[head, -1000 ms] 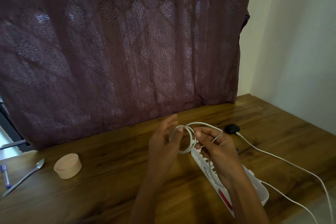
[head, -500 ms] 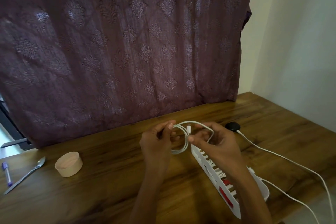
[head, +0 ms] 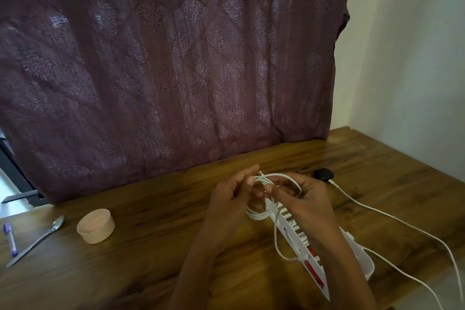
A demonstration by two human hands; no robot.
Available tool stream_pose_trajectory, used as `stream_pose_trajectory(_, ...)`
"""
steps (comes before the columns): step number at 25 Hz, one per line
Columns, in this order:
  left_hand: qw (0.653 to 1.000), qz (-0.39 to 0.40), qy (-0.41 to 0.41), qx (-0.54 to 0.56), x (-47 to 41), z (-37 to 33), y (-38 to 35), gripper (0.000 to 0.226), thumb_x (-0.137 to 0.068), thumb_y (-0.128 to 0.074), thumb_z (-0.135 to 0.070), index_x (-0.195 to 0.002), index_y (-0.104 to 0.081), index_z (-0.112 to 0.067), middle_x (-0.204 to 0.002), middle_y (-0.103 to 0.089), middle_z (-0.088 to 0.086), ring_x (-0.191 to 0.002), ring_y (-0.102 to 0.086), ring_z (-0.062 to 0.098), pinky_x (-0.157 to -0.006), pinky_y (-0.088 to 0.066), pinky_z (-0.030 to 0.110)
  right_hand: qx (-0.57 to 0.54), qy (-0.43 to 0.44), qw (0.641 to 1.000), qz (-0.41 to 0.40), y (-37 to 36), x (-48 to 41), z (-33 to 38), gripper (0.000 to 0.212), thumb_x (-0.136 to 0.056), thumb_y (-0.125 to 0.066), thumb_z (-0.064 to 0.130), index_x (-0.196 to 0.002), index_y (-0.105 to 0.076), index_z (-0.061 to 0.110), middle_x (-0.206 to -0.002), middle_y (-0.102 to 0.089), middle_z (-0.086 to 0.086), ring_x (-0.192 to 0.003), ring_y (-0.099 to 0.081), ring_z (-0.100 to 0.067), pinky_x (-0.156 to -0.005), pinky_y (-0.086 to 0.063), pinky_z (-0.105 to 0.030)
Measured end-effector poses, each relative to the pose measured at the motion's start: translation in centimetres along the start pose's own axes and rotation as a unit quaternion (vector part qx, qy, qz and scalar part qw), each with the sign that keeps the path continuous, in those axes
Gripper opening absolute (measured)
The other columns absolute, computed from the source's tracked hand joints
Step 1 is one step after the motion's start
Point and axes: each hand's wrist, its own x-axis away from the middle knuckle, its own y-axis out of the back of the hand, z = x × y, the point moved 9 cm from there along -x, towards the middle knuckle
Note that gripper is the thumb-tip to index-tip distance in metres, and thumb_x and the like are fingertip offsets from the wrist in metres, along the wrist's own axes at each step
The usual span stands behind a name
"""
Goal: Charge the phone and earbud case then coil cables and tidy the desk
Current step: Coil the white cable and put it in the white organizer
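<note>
Both hands, left hand point(head: 232, 199) and right hand point(head: 305, 202), are now pinching the white cable point(head: 264, 211), tightening its coil since a moment ago, nearly finishing it.

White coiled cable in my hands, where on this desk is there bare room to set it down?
The widest bare patch of the wooden desk lies between the round tan paper cup and your left hand, back to the maroon curtain. Right of the white slotted tray it is crowded: the black earbud case and its white charging cable cross there.
</note>
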Motion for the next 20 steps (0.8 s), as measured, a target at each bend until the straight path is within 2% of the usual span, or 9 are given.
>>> stream_pose_trajectory(3, 0.999, -0.01, 0.003, 0.039, -0.1, 0.1, 0.4, 0.026, -0.09, -0.053, -0.008, -0.113, -0.064, -0.013, -0.086, -0.073, 0.011, -0.076, -0.07, 0.017, -0.067, -0.056, 0.02, -0.008, -0.015, 1.0, 0.021, -0.2, -0.1, -0.3, 0.015, -0.074, -0.072, 0.006, -0.087, -0.074, 0.013, -0.08, -0.075, -0.003, -0.077, -0.071, -0.015, -0.065, -0.053, -0.017)
stream_pose_trajectory(6, 0.994, -0.063, 0.018, 0.087, -0.1, 0.5, 1.3, 0.021, -0.086, -0.057, -0.004, -0.104, -0.068, -0.006, -0.074, -0.073, 0.004, -0.07, -0.07, 0.015, -0.063, -0.055, 0.019, 0.026, 0.019, 0.999, 0.01, -0.2, 0.0, 0.3, 0.032, -0.065, -0.075, 0.025, -0.096, -0.07, 0.023, -0.087, -0.074, 0.004, -0.084, -0.068, -0.008, -0.069, -0.053, -0.018)
stream_pose_trajectory(8, 0.989, -0.101, 0.018, 0.102, 0.0, 0.6, 1.9, 0.017, -0.085, -0.059, -0.003, -0.098, -0.069, -0.007, -0.07, -0.073, 0.002, -0.066, -0.07, 0.011, -0.06, -0.053, 0.016, 0.097, 0.081, 0.991, -0.042, 0.4, 0.1, 1.6, 0.037, -0.064, -0.072, 0.038, -0.1, -0.067, 0.034, -0.094, -0.069, 0.012, -0.093, -0.063, -0.006, -0.075, -0.051, -0.017)
stream_pose_trajectory(9, 0.987, -0.118, 0.016, 0.106, 0.1, 0.6, 2.1, 0.017, -0.084, -0.059, -0.003, -0.097, -0.069, -0.009, -0.069, -0.073, 0.002, -0.066, -0.069, 0.01, -0.059, -0.053, 0.015, 0.157, 0.125, 0.977, -0.065, 0.5, 0.2, 2.5, 0.031, -0.069, -0.069, 0.04, -0.1, -0.066, 0.037, -0.099, -0.065, 0.015, -0.098, -0.059, -0.007, -0.078, -0.049, -0.019)
stream_pose_trajectory(11, 0.981, -0.145, 0.015, 0.126, 0.2, 0.5, 2.4, 0.016, -0.084, -0.06, -0.003, -0.095, -0.069, -0.01, -0.069, -0.073, 0.002, -0.065, -0.069, 0.009, -0.059, -0.052, 0.014, 0.271, 0.192, 0.938, -0.104, 0.4, 0.6, 3.5, 0.019, -0.079, -0.064, 0.033, -0.098, -0.067, 0.036, -0.1, -0.06, 0.012, -0.099, -0.054, -0.013, -0.078, -0.043, -0.019)
stream_pose_trajectory(13, 0.977, -0.158, 0.018, 0.143, 0.4, 0.3, 2.3, 0.016, -0.084, -0.06, -0.003, -0.093, -0.069, -0.012, -0.072, -0.074, 0.003, -0.068, -0.07, 0.01, -0.059, -0.053, 0.014, 0.275, 0.177, 0.939, -0.107, 0.2, 0.6, 3.2, 0.022, -0.079, -0.061, 0.04, -0.098, -0.069, 0.031, -0.1, -0.059, 0.007, -0.098, -0.055, -0.015, -0.077, -0.042, -0.017)
stream_pose_trajectory(16, 0.978, -0.166, 0.01, 0.124, 0.5, -0.1, 2.0, 0.017, -0.085, -0.061, -0.004, -0.091, -0.071, -0.017, -0.079, -0.074, 0.002, -0.072, -0.071, 0.01, -0.059, -0.052, 0.014, 0.247, 0.153, 0.954, -0.08, -0.6, 0.6, 2.6, 0.041, -0.072, -0.059, 0.058, -0.101, -0.064, 0.029, -0.11, -0.055, 0.018, -0.103, -0.053, -0.001, -0.081, -0.041, -0.007)
stream_pose_trajectory(18, 0.978, -0.171, 0.006, 0.123, 0.6, -0.2, 1.9, 0.017, -0.085, -0.06, -0.003, -0.09, -0.07, -0.016, -0.076, -0.074, 0.002, -0.068, -0.07, 0.009, -0.058, -0.052, 0.014, 0.267, 0.156, 0.949, -0.063, -1.1, 0.5, 2.3, 0.044, -0.078, -0.063, 0.048, -0.117, -0.054, 0.029, -0.112, -0.051, 0.024, -0.105, -0.05, 0.007, -0.082, -0.038, -0.001)
stream_pose_trajectory(20, 0.977, -0.176, 0.003, 0.118, 0.6, -0.2, 1.9, 0.018, -0.085, -0.059, -0.002, -0.09, -0.07, -0.015, -0.07, -0.073, 0.002, -0.063, -0.069, 0.008, -0.058, -0.052, 0.014, 0.29, 0.155, 0.943, -0.046, -1.3, 0.4, 1.8, 0.046, -0.083, -0.065, 0.032, -0.126, -0.052, 0.025, -0.112, -0.05, 0.02, -0.105, -0.049, 0.009, -0.082, -0.039, -0.001)
